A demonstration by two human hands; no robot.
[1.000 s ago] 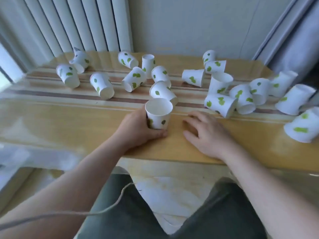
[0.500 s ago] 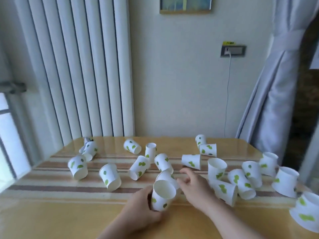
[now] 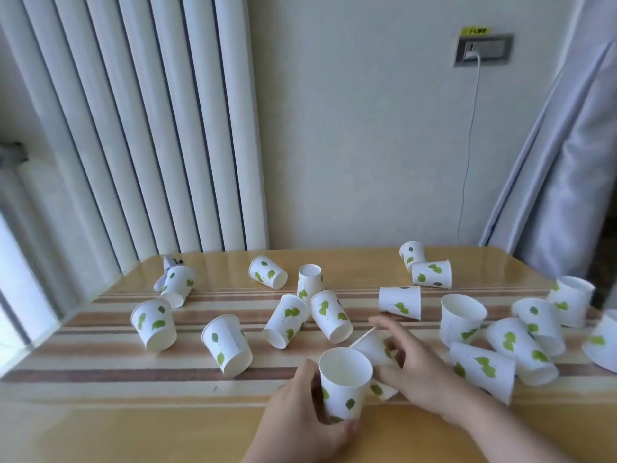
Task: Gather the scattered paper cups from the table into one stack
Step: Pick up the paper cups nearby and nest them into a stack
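While left hand (image 3: pixel 310 416) grips upright cup (image 3: pixel 344 382) near desk (image 3: pixel 100 426) front edge, right hand (image 3: pixel 414 372) has moved from flat on desk to toppled cup (image 3: pixel 375 354) just behind, fingers (image 3: pixel 389 329) curling around it, grip not yet clearly closed. Judged: 1st nesting imminent, stack still 1 cup. Remaining cups (image 3: pixel 227 344) scattered across far half; front strip bare, room to work; rightmost cups near desk edge.

rightmost cup (image 3: pixel 603 342) chopped off by the frame edge, cup under the right hand (image 3: pixel 419 365) mostly covered by fingers, its mouth hidden, small grey thing (image 3: pixel 169 265) behind the far-left cup too tiny to make out, yellow label (image 3: pixel 470 31) over the wall socket unreadable
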